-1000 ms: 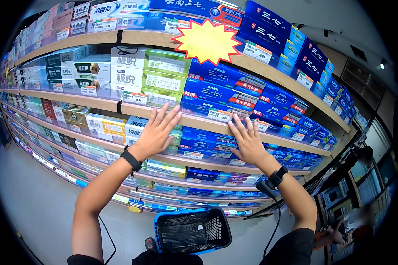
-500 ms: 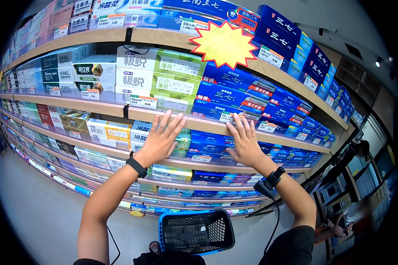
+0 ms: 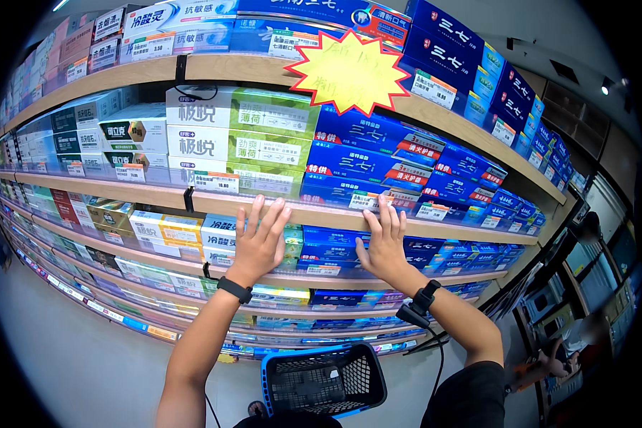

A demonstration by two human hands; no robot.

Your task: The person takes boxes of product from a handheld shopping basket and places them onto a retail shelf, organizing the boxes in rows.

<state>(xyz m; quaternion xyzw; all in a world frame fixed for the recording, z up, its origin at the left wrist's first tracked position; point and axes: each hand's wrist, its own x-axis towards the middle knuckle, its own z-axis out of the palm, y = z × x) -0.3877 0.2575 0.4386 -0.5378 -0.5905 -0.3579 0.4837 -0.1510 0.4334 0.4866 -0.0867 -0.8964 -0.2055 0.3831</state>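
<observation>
Both my hands are raised in front of a shelf of boxed toothpaste, empty, with fingers stretched out. My left hand [image 3: 259, 242] lies with its fingertips near the wooden shelf edge [image 3: 321, 214], below the white and green boxes [image 3: 271, 148]. My right hand [image 3: 389, 246] is spread the same way farther right, fingertips at the price label under the blue boxes [image 3: 364, 158]. Whether the fingers press on the edge or only hover before it, I cannot tell. Dark bands circle both wrists, with a cabled device at the right one.
A blue-rimmed black basket [image 3: 266, 385] sits below, between my forearms. Several more shelves of boxes [image 3: 167, 230] run beneath and above my hands. A yellow starburst sign [image 3: 351, 73] hangs from the upper shelf. Another person [image 3: 553, 360] is at the far right, near other shelving.
The view has shifted a little, so the shelves sit lower and more to the left. My left forearm is more to the right. Both hands remain by the same shelf edge, fingers outstretched.
</observation>
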